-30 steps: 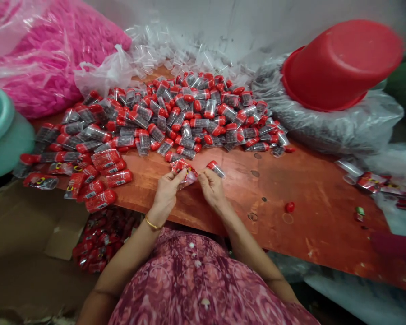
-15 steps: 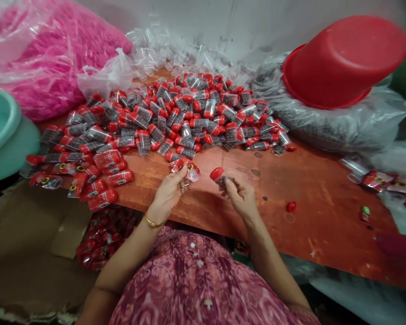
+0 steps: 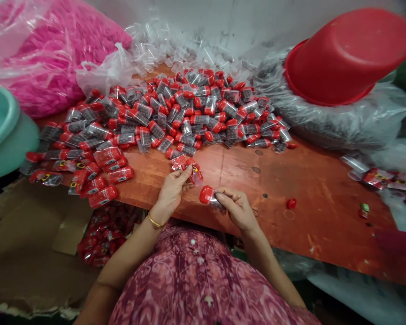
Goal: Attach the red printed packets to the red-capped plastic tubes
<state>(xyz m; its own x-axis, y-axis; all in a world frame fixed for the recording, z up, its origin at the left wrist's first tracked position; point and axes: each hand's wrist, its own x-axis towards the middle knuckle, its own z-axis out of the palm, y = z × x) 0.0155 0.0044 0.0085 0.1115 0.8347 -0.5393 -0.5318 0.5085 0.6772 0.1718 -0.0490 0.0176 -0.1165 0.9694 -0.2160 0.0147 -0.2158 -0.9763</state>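
Note:
My left hand [image 3: 173,188] is closed, with a red printed plastic sleeve [image 3: 196,170] pinched between thumb and fingers. My right hand [image 3: 237,206] is closed around a small clear container with a red cap [image 3: 207,195]. The container lies tilted, its cap pointing left toward the sleeve, and the two are apart. Its lower part is hidden by my fingers. Just beyond my left hand, another red printed sleeve [image 3: 178,162] lies by the front of a large pile of red-capped clear containers with dark contents [image 3: 186,126].
Several red-wrapped containers [image 3: 103,197] lie at the wooden table's [image 3: 291,234] left front edge. A teal tub [image 3: 13,144] and a bag of pink pieces [image 3: 50,67] stand left. At right, a red bucket [image 3: 345,58] rests upside down on a plastic bag [image 3: 325,122]. A loose red cap [image 3: 291,203] lies nearby.
My right hand has brought the red-capped container left and closer to me, turning its cap more to the left. The sleeve in my left hand has shifted slightly and turned.

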